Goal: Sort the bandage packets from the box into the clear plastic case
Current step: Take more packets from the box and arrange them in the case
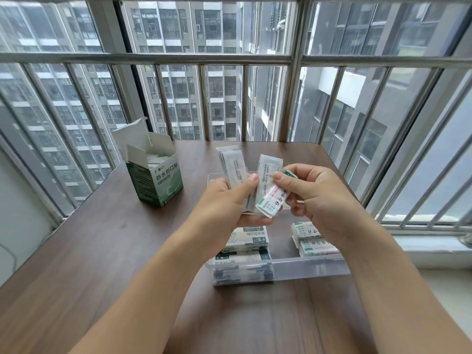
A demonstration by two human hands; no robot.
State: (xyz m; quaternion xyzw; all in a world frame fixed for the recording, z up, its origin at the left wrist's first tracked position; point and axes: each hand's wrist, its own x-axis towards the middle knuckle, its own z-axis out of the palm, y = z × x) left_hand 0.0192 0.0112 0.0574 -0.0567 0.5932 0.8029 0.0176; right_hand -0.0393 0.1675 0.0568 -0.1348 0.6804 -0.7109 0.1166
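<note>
A green and white bandage box stands open at the table's left, with packets showing inside. The clear plastic case lies in front of me, holding a stack of green-printed packets on its left and red-lettered packets on its right. My left hand holds a fan of white bandage packets above the case. My right hand pinches a red-lettered packet that slants down against the fan.
The brown wooden table stands against a barred window. A white sill runs along the table's right edge. The box's flaps stick up toward the glass.
</note>
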